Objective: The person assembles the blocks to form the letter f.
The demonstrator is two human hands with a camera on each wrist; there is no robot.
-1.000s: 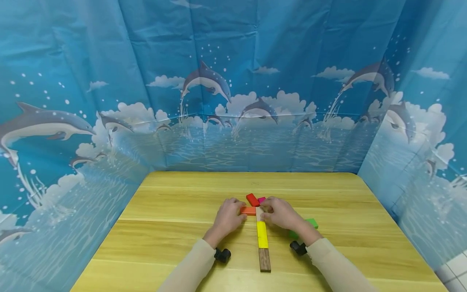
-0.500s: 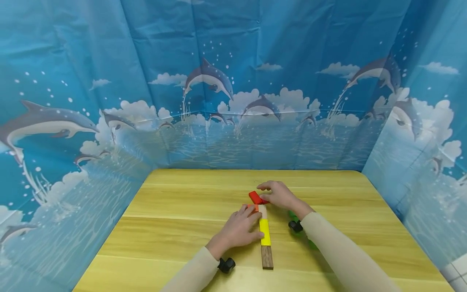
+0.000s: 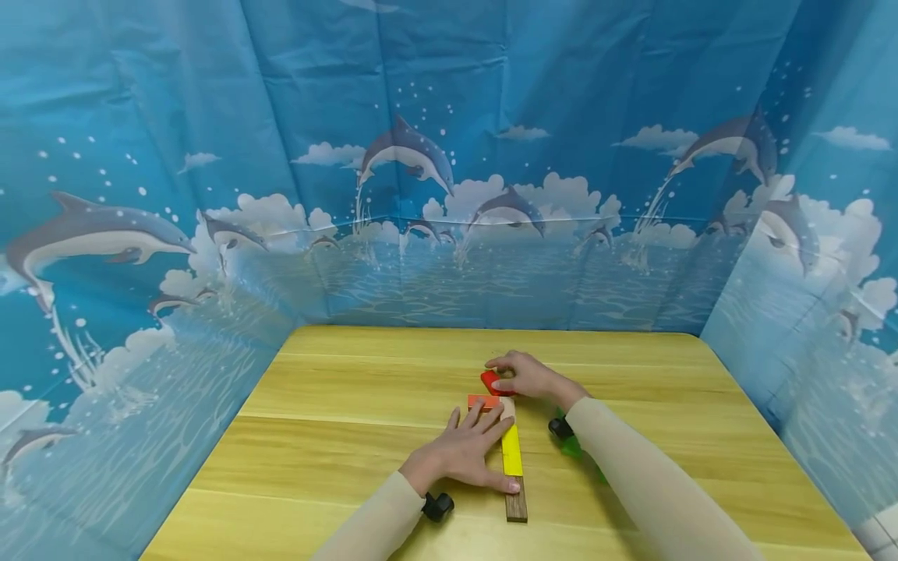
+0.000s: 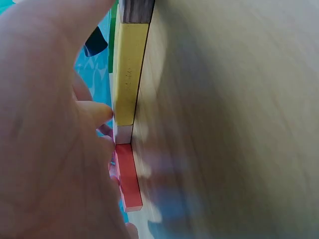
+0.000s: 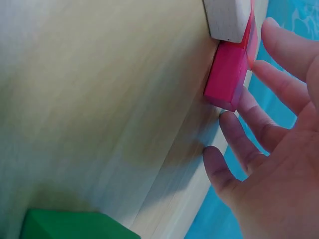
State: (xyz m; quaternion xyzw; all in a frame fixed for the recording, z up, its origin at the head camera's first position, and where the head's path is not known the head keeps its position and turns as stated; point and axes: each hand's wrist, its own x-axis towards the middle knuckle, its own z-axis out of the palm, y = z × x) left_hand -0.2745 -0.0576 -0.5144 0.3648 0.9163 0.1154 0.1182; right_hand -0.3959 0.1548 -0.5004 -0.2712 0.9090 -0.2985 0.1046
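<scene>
My left hand lies spread over a line of flat blocks. Its fingers rest at the orange block and the pale wood block, and its thumb lies on the dark brown block. Between them shows a yellow block, clear in the left wrist view too. Behind the line, my right hand touches the red block with loosely bent fingers. A pink block sits against the pale wood block's end, with right fingertips right beside it.
Green blocks lie under the right forearm, one of them low in the right wrist view. The wooden table ends at a dolphin-print curtain. Each wrist wears a black camera.
My left hand has let go of the orange block and spread over the line, its thumb sliding toward the brown block. My right hand has left the pale wood block for the red block behind.
</scene>
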